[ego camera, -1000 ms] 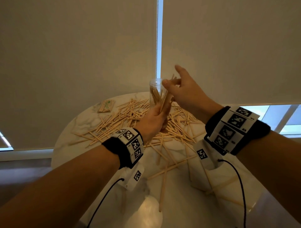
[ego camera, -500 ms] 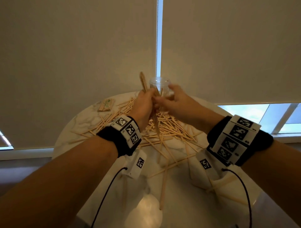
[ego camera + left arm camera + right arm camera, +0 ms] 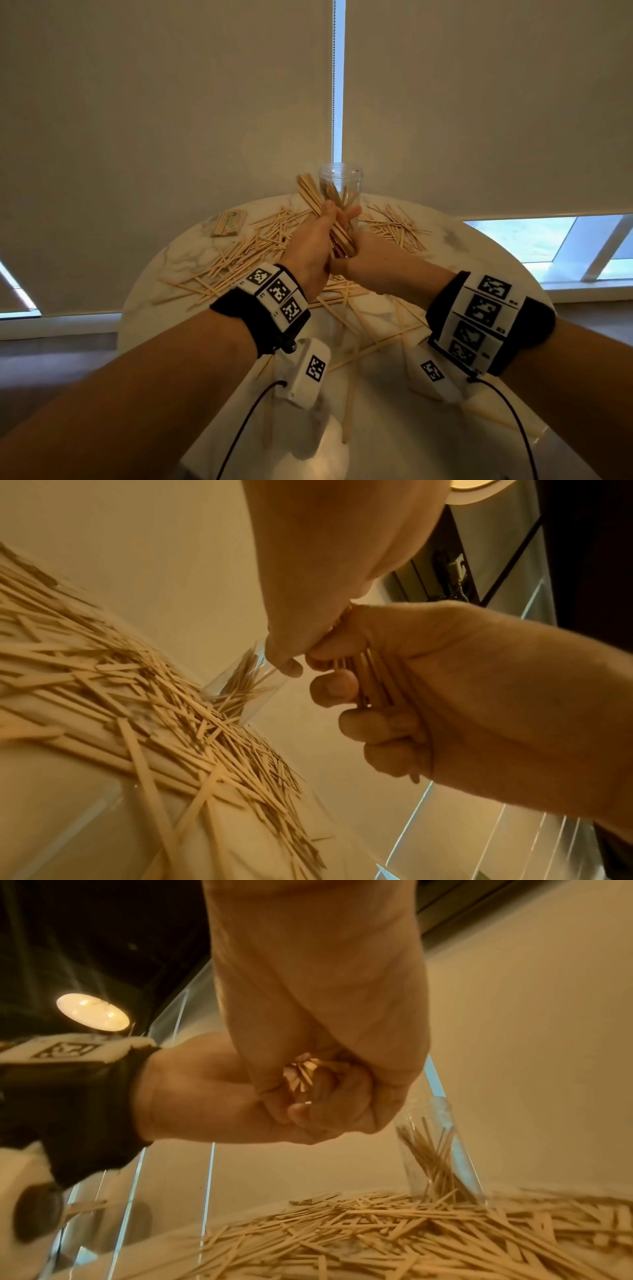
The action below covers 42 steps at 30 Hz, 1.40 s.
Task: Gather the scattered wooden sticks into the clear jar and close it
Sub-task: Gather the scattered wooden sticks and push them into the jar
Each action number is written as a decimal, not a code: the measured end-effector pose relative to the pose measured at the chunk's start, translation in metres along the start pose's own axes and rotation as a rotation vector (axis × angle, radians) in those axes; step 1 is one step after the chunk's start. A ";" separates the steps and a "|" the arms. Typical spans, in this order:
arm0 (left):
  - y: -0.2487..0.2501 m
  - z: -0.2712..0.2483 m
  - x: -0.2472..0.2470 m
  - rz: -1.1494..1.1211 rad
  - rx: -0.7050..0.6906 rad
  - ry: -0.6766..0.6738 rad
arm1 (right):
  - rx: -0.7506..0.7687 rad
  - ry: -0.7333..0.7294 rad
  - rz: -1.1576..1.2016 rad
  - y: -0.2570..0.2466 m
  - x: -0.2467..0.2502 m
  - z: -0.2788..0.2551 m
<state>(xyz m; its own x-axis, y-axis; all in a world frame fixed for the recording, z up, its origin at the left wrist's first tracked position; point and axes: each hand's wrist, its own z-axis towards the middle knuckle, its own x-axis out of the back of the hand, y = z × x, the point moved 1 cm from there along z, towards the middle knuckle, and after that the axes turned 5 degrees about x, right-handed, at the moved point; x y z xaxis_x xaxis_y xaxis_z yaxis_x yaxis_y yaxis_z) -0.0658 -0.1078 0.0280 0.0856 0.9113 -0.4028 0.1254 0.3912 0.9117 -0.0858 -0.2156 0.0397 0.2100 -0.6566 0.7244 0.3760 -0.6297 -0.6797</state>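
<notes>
While both hands clasp one bundle [image 3: 329, 219] of sticks just before the jar [image 3: 339, 186], the left hand [image 3: 310, 250] and right hand [image 3: 363, 260] should square its ends, tilt it upright and feed it into the jar's mouth; loose sticks [image 3: 246, 253] lie around the jar.

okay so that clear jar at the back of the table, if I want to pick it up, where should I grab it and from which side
Probably the clear jar is best gripped round its smooth upper wall, just under the rim, coming in from the right. It stands upright and open with sticks leaning inside, so a top grip would hit them. Loose sticks crowd its base, and both hands, left hand and right hand, block the near side.
</notes>
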 end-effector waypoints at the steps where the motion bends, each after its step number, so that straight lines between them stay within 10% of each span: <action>1: 0.000 0.001 0.000 0.000 0.003 -0.008 | -0.006 -0.015 0.000 0.000 0.002 0.000; 11: 0.001 0.001 -0.002 0.108 0.042 -0.097 | -0.019 -0.027 -0.062 0.003 0.010 -0.003; 18: 0.033 0.014 0.011 0.012 -0.129 0.246 | -0.117 -0.153 -0.297 0.010 0.012 -0.009; 26: 0.017 0.016 0.001 0.286 -0.181 0.255 | -0.178 0.021 -0.609 0.018 0.020 -0.001; 35: 0.020 0.011 -0.004 0.890 -0.666 0.387 | -0.264 0.032 -0.559 0.028 0.035 0.011; 42: 0.016 0.007 -0.006 1.091 -0.368 -0.023 | -0.240 0.052 -0.671 0.030 0.040 0.009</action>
<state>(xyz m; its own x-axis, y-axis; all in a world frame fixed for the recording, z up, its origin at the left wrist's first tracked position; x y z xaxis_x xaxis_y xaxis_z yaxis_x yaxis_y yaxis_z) -0.0574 -0.1083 0.0446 -0.0101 0.7865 0.6175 -0.3222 -0.5872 0.7426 -0.0576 -0.2566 0.0490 -0.0424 -0.1101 0.9930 0.1986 -0.9750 -0.0996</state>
